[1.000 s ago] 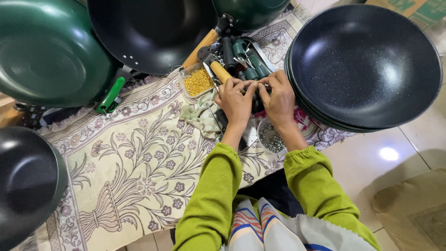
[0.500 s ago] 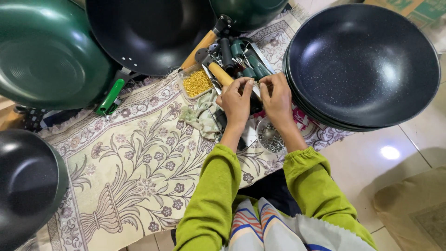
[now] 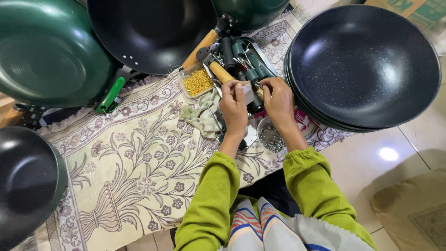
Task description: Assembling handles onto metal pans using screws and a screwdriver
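Note:
My left hand (image 3: 234, 108) and right hand (image 3: 278, 100) meet over a tray of dark green and black pan handles (image 3: 246, 62). Between them they hold a dark handle (image 3: 255, 105) with a pale end piece. My left fingers curl around its near side. My right fingertips pinch a small metal part against its top. A wooden handle (image 3: 220, 72) lies just beyond my left hand. A small clear box of yellow bits (image 3: 198, 82) sits to the left. A round bowl of metal screws (image 3: 271, 139) is under my right wrist.
A stack of black woks (image 3: 362, 65) fills the right side. A green wok (image 3: 46, 51) and a black wok (image 3: 148, 32) lie at the top left, another black wok (image 3: 23, 181) at the left edge. A pale green cloth (image 3: 202, 116) lies on the patterned rug (image 3: 130, 167).
Both hands stay at the same spot over the handles, with only small finger shifts on the piece between them. The view has barely moved.

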